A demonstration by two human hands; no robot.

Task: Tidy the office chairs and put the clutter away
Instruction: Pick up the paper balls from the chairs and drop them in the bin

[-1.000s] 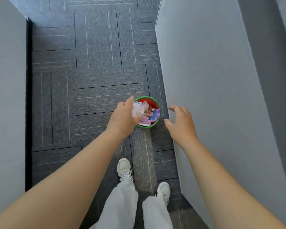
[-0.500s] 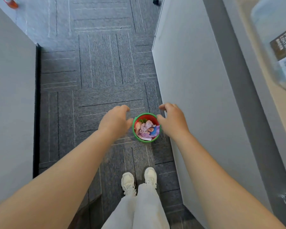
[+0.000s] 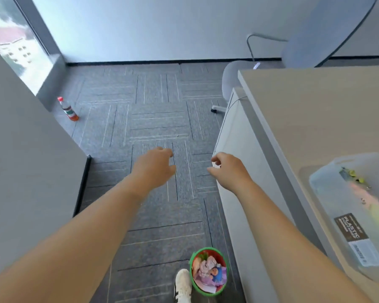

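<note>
A small red bin with a green rim (image 3: pixel 207 270) stands on the carpet by my shoe, filled with crumpled paper and colourful wrappers. My left hand (image 3: pixel 155 167) and my right hand (image 3: pixel 228 170) hover well above and beyond it, both empty with fingers loosely curled and apart. A grey office chair (image 3: pixel 232 82) stands at the far right, half hidden behind the desk (image 3: pixel 311 110). A bottle with a red cap and orange liquid (image 3: pixel 69 110) stands on the floor near the window.
A clear plastic container (image 3: pixel 354 215) with a brown label lies on the desk at right. A grey partition (image 3: pixel 26 154) walls the left side. A white wall (image 3: pixel 153 29) closes the far end. My white shoe (image 3: pixel 182 285) is beside the bin.
My view has lifted from the bin to the room ahead. Both hands have left the bin and risen; the bin stays on the floor with the paper inside.
</note>
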